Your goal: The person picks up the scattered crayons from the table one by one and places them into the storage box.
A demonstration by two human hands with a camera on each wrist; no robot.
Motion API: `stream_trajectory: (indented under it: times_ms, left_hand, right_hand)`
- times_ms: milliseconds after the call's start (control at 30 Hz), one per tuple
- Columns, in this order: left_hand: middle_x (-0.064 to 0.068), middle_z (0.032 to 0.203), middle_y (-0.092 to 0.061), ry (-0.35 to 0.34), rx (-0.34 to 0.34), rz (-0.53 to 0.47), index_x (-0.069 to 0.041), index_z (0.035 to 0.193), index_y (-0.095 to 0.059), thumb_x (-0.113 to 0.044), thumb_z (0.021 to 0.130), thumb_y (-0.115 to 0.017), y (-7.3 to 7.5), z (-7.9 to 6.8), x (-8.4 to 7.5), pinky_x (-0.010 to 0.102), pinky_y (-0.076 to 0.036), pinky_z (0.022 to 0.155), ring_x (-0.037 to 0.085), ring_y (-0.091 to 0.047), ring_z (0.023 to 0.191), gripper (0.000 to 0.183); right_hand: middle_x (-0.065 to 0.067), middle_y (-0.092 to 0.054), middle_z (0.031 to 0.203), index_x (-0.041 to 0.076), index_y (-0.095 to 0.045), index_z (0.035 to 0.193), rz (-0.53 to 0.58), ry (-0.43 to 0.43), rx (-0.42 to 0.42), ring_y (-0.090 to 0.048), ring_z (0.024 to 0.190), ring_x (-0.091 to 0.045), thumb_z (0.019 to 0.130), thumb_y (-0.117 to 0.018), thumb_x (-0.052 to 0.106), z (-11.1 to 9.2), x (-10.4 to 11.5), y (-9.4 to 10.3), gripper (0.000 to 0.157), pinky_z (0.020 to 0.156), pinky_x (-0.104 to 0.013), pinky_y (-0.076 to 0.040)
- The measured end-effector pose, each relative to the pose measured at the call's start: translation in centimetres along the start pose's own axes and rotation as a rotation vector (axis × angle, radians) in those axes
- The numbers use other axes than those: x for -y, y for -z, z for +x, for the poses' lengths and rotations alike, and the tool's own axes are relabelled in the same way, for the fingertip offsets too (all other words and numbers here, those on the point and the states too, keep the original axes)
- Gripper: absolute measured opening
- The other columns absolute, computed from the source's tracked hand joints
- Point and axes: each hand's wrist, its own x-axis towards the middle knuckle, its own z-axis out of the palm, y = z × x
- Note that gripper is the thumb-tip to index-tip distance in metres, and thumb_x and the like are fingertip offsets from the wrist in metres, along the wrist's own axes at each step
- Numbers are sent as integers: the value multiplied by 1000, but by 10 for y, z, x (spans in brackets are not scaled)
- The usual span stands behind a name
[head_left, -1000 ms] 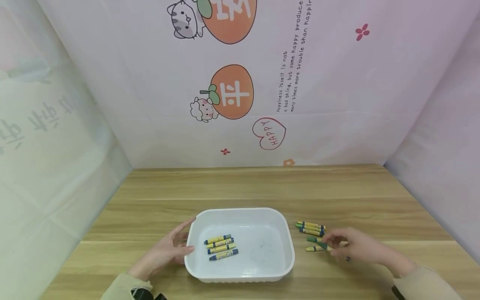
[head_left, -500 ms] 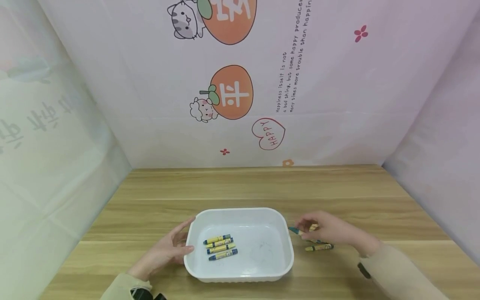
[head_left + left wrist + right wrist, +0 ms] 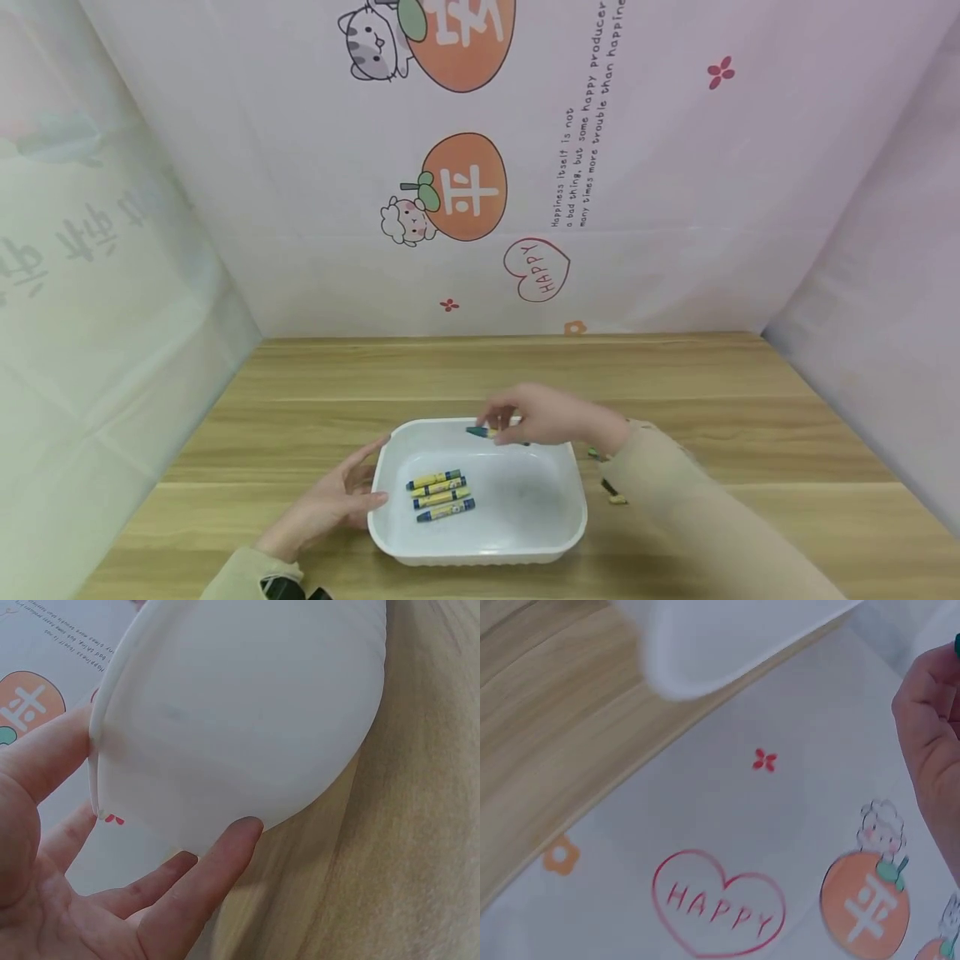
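Note:
A white plastic tray [image 3: 517, 517] stands on the table, with several yellow-wrapped crayons [image 3: 441, 496] lying side by side in its left half. My left hand [image 3: 330, 508] touches the tray's left side with fingers spread; in the left wrist view the fingers [image 3: 202, 892] rest against its outer wall. Above the tray's back rim, my right hand [image 3: 543, 417] pinches a crayon [image 3: 480, 432] with a dark teal tip pointing left. A dark end also shows below that hand; whether it is a second crayon cannot be told. The right wrist view catches only part of the right hand [image 3: 934, 727].
Right of the tray, more crayons [image 3: 617, 499] lie on the wooden table [image 3: 337, 375], mostly hidden behind the right sleeve [image 3: 697, 500]. A printed white sheet [image 3: 300, 208] hangs behind the table, with plain white sheets at both sides.
My right hand has carried the crayon from the pile at the right, leftward and up over the tray's back part. The left hand and the crayons in the tray have stayed put.

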Motion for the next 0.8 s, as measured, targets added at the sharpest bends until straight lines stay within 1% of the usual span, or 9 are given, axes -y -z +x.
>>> stream_trajectory:
  times_ms: [133, 267, 400, 500, 567, 700, 800]
  left_hand:
    - [41, 144, -19, -2, 6, -3, -10, 152, -7, -10, 87, -66, 1, 1, 1, 47, -56, 83, 34, -50, 118, 88]
    - [41, 145, -18, -2, 7, -4, -10, 152, -7, -10, 88, -65, 1, 1, 1, 47, -56, 84, 34, -50, 119, 87]
    - [41, 145, -17, -1, 8, -8, -10, 152, -7, -10, 87, -65, 0, 0, 0, 48, -56, 83, 34, -51, 118, 87]
    - [41, 146, -16, 2, 11, -17, -10, 152, -6, -10, 87, -65, 0, 0, -1, 48, -56, 83, 33, -52, 117, 88]
    - [41, 146, -15, 2, 16, -18, -10, 152, -6, -10, 88, -65, 0, 0, -1, 49, -56, 83, 32, -52, 116, 88]
    - [41, 145, -17, 0, 18, -11, -10, 152, -6, -11, 87, -65, 1, 0, -1, 48, -56, 83, 32, -52, 116, 88]
    - [41, 144, -18, -1, 13, -9, -10, 152, -7, -12, 87, -66, 1, 0, -1, 48, -56, 83, 32, -52, 117, 88]
  right_hand:
    - [9, -63, 91, 19, -67, 107, -28, -44, 47, -56, 89, -9, 88, -67, 14, 26, 13, -14, 21, 70, -20, -51]
    - [9, -61, 89, 18, -68, 107, -65, -66, 106, -54, 86, -8, 88, -67, 12, 48, 17, -33, 20, 71, -18, -50]
    - [9, -61, 87, 19, -69, 105, -154, -69, 159, -53, 82, -5, 88, -66, 12, 66, 17, -52, 19, 75, -16, -49]
    - [7, -63, 89, 20, -69, 105, -203, -78, 186, -52, 81, -4, 89, -65, 10, 75, 16, -63, 19, 75, -16, -50]
    - [6, -63, 91, 20, -69, 106, -212, -89, 191, -53, 80, -4, 90, -63, 9, 80, 15, -69, 20, 73, -16, -50]
    - [6, -63, 90, 21, -69, 107, -215, -118, 181, -53, 78, -5, 91, -62, 10, 86, 12, -76, 20, 70, -17, -50]
    - [8, -63, 91, 22, -70, 107, -221, -127, 171, -53, 79, -4, 91, -61, 10, 89, 9, -81, 21, 73, -18, -51]
